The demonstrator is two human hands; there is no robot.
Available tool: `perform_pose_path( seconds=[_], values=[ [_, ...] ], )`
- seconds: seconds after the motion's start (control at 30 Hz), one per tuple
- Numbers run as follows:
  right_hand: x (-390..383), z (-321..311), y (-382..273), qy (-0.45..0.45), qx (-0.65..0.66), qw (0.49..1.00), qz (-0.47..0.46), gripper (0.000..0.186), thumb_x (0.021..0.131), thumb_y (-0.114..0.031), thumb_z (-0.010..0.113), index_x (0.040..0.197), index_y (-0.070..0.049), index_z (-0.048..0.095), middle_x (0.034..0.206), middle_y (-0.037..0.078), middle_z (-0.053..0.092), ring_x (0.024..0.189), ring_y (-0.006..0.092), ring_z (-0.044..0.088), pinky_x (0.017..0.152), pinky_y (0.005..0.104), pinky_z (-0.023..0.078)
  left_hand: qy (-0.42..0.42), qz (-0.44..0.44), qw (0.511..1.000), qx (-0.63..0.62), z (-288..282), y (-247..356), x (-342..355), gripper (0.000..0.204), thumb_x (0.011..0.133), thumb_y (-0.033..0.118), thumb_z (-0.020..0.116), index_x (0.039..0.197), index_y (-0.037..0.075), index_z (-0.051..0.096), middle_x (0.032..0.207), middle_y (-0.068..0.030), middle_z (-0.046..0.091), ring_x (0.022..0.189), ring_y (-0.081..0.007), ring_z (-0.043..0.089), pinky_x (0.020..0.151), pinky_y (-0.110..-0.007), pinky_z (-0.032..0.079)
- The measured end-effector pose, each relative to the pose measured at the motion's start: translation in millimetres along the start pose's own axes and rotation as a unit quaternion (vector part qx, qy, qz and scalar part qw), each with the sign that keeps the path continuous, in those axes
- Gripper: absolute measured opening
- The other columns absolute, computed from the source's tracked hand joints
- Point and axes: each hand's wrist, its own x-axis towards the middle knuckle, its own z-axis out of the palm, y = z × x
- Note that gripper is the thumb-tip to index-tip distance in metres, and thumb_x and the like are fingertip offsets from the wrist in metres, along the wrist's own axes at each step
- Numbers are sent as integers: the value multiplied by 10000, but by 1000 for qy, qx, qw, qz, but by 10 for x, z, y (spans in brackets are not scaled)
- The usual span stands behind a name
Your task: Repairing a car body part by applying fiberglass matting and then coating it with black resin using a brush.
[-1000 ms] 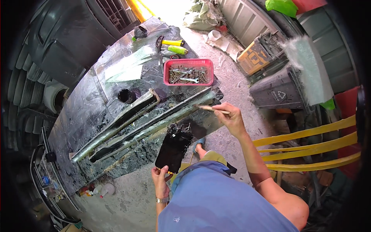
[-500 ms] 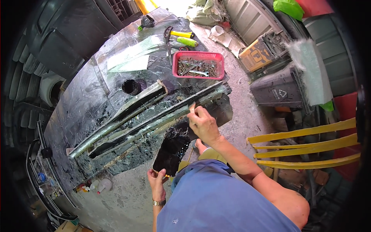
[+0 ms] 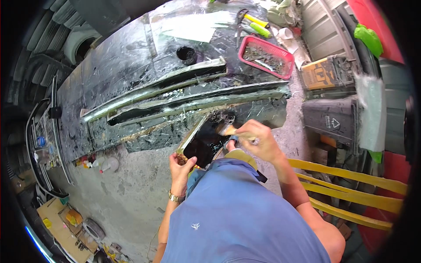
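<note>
My left hand (image 3: 181, 166) grips the near end of a flat black container (image 3: 201, 144) with a yellowish rim, tilted toward me. My right hand (image 3: 256, 141) holds a wooden-handled brush (image 3: 230, 130) with its bristles at the container's dark contents. Just beyond, two long dark moulded strips (image 3: 184, 105) covered in glassy fibre lie across a shiny work table (image 3: 118, 57).
A red basket (image 3: 265, 56) of wrenches and bolts sits at the table's far right, with yellow-handled pliers (image 3: 254, 24) behind it. A round black hole (image 3: 186, 53) is in the table. A grey bin (image 3: 331, 122) and a yellow slatted chair (image 3: 351, 193) stand to my right. Small bottles (image 3: 103, 164) lie on the concrete floor.
The view swung left and down. My right hand drew back from the long strip and brought the brush to the black container, which my left hand now holds closer and more steeply tilted.
</note>
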Motion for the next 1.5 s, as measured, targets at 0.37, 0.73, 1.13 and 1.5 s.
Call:
perform_pose_path(
  seconds=[0.37, 0.73, 1.13, 1.5],
  values=[
    [-276, -385, 515, 120, 245, 945, 179, 129, 858, -73, 633, 969, -14, 659, 805, -29, 605, 727, 32, 518, 624, 201, 426, -31, -10, 999, -22, 438, -116, -12, 575, 762, 165, 777, 1166, 74, 378, 992, -15, 533, 842, -110, 557, 695, -287, 518],
    [107, -974, 717, 247, -251, 934, 66, 128, 799, -59, 632, 924, -37, 620, 866, 118, 561, 771, 279, 605, 694, 370, 510, -32, -27, 999, -28, 477, -152, -18, 619, 765, 174, 768, 1217, 70, 358, 1059, -39, 547, 884, -122, 568, 698, -289, 521],
    [595, 280, 414, 193, -250, 949, 15, 143, 723, -51, 651, 848, -66, 584, 867, 74, 548, 844, 272, 592, 675, 386, 512, 20, -39, 998, -34, 5, -215, 14, 623, 753, 139, 771, 1216, 66, 361, 1020, -28, 516, 874, -124, 566, 682, -284, 525],
    [877, 934, 227, 147, -173, 974, -29, 111, 751, -68, 648, 837, -67, 577, 829, 90, 532, 796, 275, 587, 662, 380, 502, 48, -33, 998, -25, -296, -205, -186, 501, 776, 199, 724, 1161, 88, 422, 1051, -28, 550, 906, -127, 560, 713, -338, 532]
  ],
)
